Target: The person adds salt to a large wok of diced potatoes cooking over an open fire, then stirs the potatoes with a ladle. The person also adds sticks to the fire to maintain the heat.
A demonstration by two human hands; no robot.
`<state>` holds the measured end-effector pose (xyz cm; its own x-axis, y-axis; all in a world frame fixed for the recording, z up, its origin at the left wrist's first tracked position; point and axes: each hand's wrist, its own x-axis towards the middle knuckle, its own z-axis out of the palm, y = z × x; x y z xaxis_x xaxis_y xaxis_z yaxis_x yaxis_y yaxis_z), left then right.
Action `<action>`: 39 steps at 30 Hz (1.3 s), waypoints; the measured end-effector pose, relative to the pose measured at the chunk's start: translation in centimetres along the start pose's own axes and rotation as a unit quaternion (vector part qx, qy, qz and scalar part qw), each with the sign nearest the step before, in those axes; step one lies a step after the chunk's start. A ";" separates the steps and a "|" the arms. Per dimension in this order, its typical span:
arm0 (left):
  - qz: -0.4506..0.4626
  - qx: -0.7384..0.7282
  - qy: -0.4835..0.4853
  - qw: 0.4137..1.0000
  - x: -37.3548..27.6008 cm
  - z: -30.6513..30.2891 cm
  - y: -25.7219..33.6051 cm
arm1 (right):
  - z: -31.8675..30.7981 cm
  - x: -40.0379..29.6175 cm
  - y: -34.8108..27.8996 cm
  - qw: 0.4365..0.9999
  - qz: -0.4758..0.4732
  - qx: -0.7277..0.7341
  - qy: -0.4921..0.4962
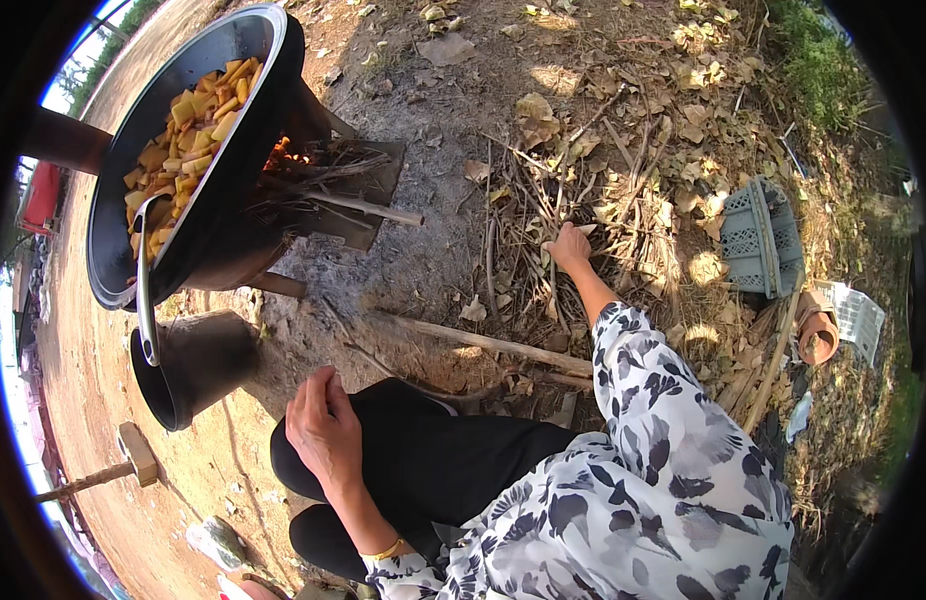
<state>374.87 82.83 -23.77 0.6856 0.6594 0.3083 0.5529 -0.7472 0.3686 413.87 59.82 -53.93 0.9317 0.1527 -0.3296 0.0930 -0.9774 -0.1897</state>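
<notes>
My right hand reaches down into a pile of dry twigs, its fingers around a thin twig. My left hand hangs above my knees, fingers loosely bent, with nothing visible in it. At the upper left, a large wok on a metal stove holds chunks of yellow-orange food. A metal ladle rests in the wok with its handle over the rim. Flames burn beneath, where sticks stick out of the stove opening.
Below the wok stands a dark bucket. A wooden pole lies between my knees and the twigs. At right are a grey plastic crate and a terracotta pipe. A long-handled mallet or similar tool appears at lower left.
</notes>
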 end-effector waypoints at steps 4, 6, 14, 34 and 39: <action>-0.005 0.006 0.008 1.000 -0.5 -0.7 -0.5 | 0.4 -0.3 -1.0 0.997 0.050 0.065 -0.011; -0.005 0.002 0.011 1.000 -0.5 -0.7 -0.6 | -0.1 -0.8 -0.4 0.998 -0.005 0.009 0.058; 0.011 -0.014 0.028 0.999 -0.6 -0.6 -0.7 | -8.5 -5.0 2.6 0.967 -0.014 0.231 -0.107; 0.035 -0.010 0.022 0.999 -1.6 -0.9 -1.3 | -15.9 -17.7 12.7 0.933 -0.283 0.205 0.085; 0.039 -0.002 0.021 0.999 -1.8 -0.7 -1.4 | -13.8 -15.2 14.0 0.922 -0.386 0.015 0.031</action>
<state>372.53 82.75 -24.21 0.7060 0.6025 0.3721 0.4971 -0.7959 0.3456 405.82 41.78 -38.80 0.6106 0.7913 -0.0326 0.7278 -0.5769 -0.3708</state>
